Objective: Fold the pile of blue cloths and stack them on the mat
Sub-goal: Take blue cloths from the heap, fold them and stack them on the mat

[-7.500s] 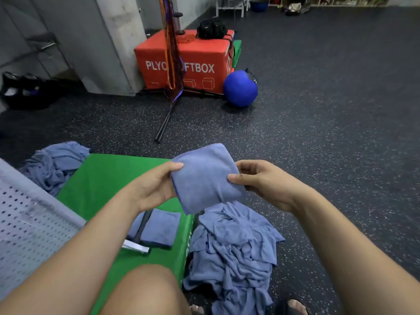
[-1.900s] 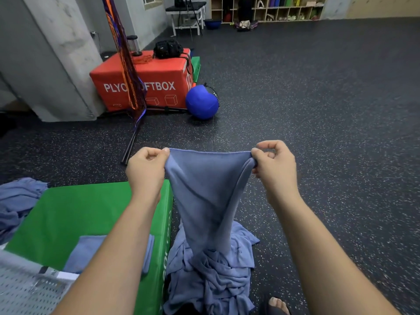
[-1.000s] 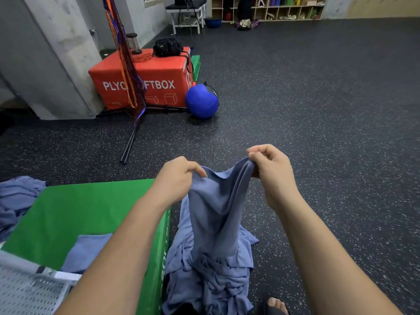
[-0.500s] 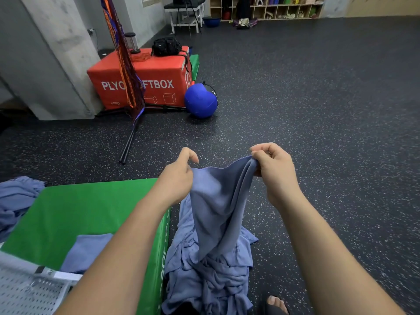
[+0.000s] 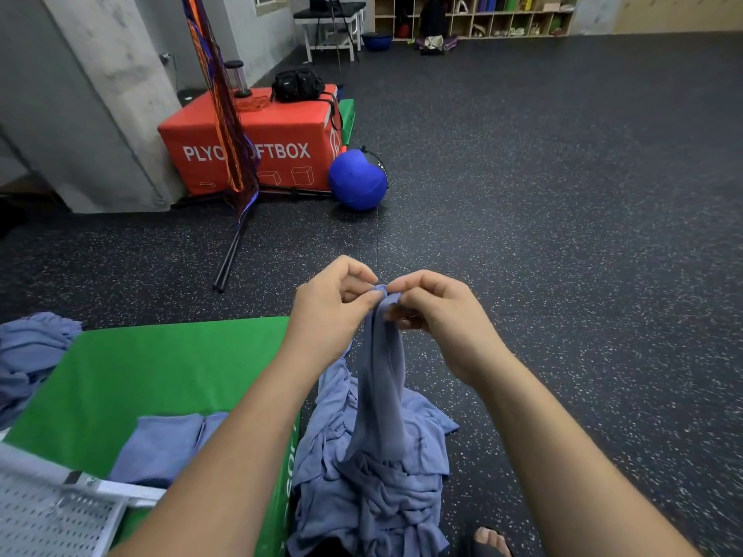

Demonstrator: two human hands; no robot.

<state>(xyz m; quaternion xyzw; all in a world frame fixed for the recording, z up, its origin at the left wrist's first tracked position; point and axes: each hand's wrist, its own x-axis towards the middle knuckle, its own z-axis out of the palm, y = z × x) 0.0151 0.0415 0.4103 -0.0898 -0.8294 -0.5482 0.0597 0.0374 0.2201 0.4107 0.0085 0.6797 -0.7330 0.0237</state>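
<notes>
Fingers [image 5: 364,301] of both hands pinch the blue cloth's [image 5: 382,379] top edge together, cloth hanging below them.

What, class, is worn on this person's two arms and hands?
Nothing that shows: the left hand and right hand are bare, with no gloves, rings, watch or bands visible. Both forearms are uncovered as far as the frame's edge, with no sleeves in view.

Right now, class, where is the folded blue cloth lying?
In the head view, the folded blue cloth lies low on the left, on the green mat, just beyond the perforated white panel.
</notes>
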